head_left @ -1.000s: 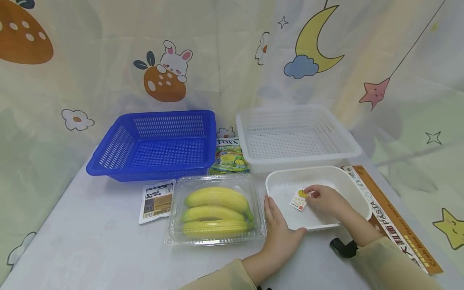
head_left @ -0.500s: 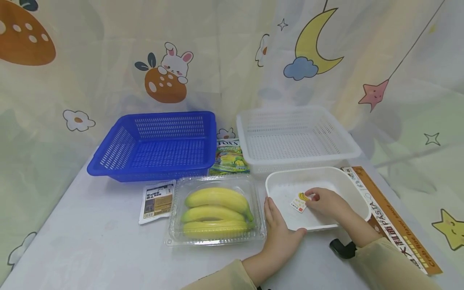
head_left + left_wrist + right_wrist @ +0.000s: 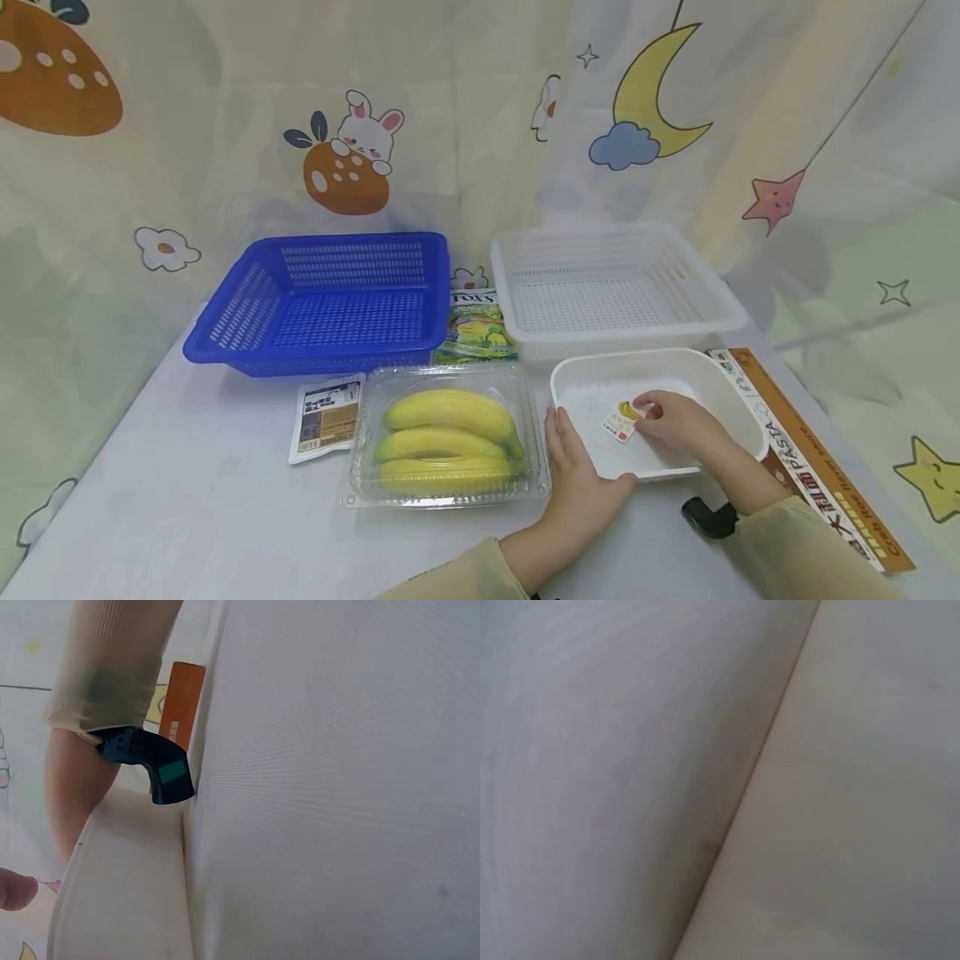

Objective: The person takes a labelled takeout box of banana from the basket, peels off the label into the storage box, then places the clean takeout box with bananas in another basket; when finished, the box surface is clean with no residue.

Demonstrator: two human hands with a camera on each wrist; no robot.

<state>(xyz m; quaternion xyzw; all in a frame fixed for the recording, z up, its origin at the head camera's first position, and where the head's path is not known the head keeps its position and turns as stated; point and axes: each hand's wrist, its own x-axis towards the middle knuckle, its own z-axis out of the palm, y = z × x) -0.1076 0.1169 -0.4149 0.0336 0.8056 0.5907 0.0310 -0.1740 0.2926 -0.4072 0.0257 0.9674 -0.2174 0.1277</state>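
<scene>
In the head view, a white tray [image 3: 660,364] stands at the front right. A small white card [image 3: 618,427] with a banana picture lies on its floor. My right hand [image 3: 678,425] reaches into the tray and pinches the card's right corner between thumb and fingertips. My left hand [image 3: 581,492] rests against the tray's left front corner, fingers straight along the side wall, thumb at the front rim. The left wrist view shows the tray's outer wall [image 3: 135,877] and a thumb tip [image 3: 16,890]. Only pale surfaces fill the right wrist view, without the hand.
A clear plastic box [image 3: 525,392] of bananas stands left of the tray, beside a small pouch [image 3: 327,419]. Behind are a blue basket [image 3: 333,364], a green candy bag [image 3: 476,329] and a white basket [image 3: 630,333]. A long pasta box [image 3: 817,467] lies at the right.
</scene>
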